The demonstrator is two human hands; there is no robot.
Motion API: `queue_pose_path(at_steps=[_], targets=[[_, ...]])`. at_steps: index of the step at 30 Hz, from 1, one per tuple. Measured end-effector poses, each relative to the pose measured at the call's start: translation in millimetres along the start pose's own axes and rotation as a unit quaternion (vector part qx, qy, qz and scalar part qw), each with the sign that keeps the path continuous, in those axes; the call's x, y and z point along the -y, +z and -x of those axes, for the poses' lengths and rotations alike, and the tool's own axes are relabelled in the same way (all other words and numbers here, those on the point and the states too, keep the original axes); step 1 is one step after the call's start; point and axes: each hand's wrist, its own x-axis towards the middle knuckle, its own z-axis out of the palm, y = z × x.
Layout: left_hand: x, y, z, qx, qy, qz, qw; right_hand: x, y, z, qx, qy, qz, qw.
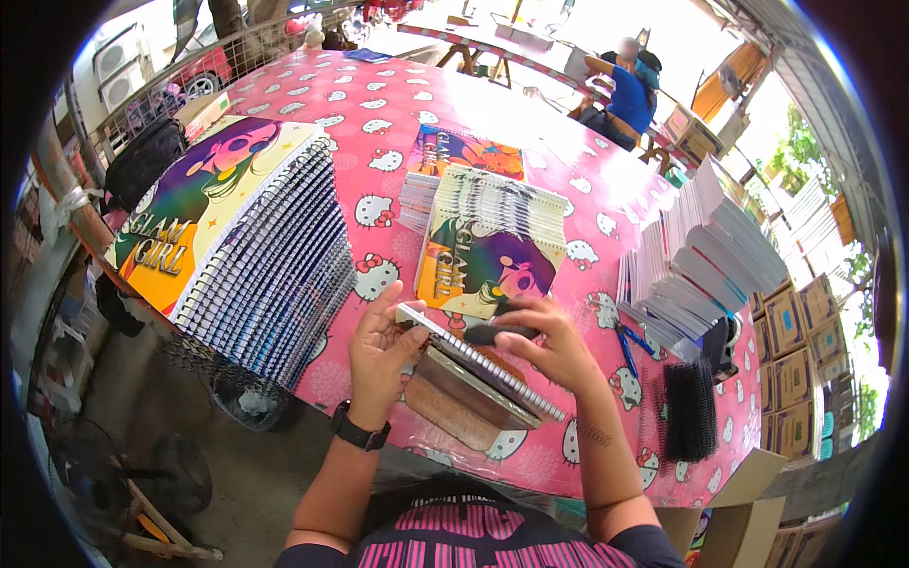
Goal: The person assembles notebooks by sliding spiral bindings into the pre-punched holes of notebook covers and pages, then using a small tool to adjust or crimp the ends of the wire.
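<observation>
My left hand (381,355) grips the upper left end of a spiral notebook (485,363), thumb on the near side. The notebook stands on its long edge, bound side up, tilted down to the right. Against its near side lies a greyish bar (473,386), with a brown wooden block (450,413) in front. My right hand (554,343) is closed around a dark, rounded object (494,334) just above the notebook's spine; its kind is not clear. Just beyond is a stack of notebooks (492,251) with colourful illustrated covers.
A tall stack of bound notebooks (256,256) stands at left. To the right are piled unbound page blocks (696,256), blue-handled pliers (627,350) and black binding coils (689,409). Cardboard boxes (791,346) are stacked beyond the table's right edge. Another person (627,99) sits far back.
</observation>
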Motion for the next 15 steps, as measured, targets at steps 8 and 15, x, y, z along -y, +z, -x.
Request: queue_pose_path(at_steps=[8,15], targets=[[4,-4,-1,-0.033,-0.026,-0.020,0.999,7,-3,-20,0.002,0.009,-0.004,1.000],[5,-11,2,-0.023,-0.047,-0.032,0.998,16,-1,-28,0.018,-0.015,-0.136,0.990]])
